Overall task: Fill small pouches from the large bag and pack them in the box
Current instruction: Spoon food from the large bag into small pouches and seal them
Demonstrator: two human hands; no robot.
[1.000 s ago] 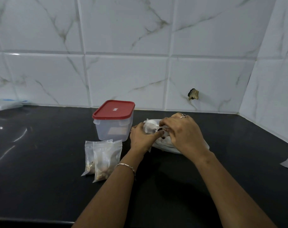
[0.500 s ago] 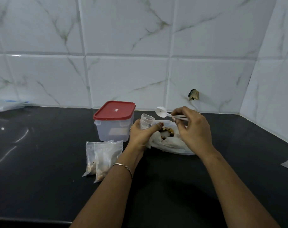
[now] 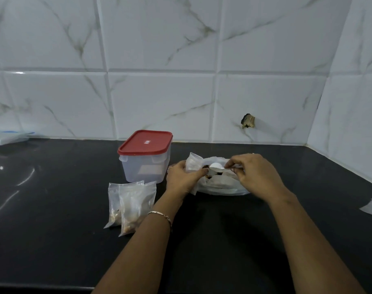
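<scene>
The left hand (image 3: pixel 182 177) gripped an open pouch (image 3: pixel 193 162), fingers curled round it, and held it upright just right of the box (image 3: pixel 145 164). The right hand (image 3: pixel 257 175) pinched the handle of a white spoon (image 3: pixel 216 165). Half a second before, the spoon had been lifted clear, level with the pouch's mouth; now its bowl had dropped to the open mouth of the bag (image 3: pixel 221 184), which lay further right of the box, beyond the pouch. That suggested one spoonful had gone in and another scoop was starting, so this pouch was probably still part-filled. Two filled pouches (image 3: pixel 132 205) lay overlapping just in front of the box, whose red lid was still on; nothing looked packed yet.
</scene>
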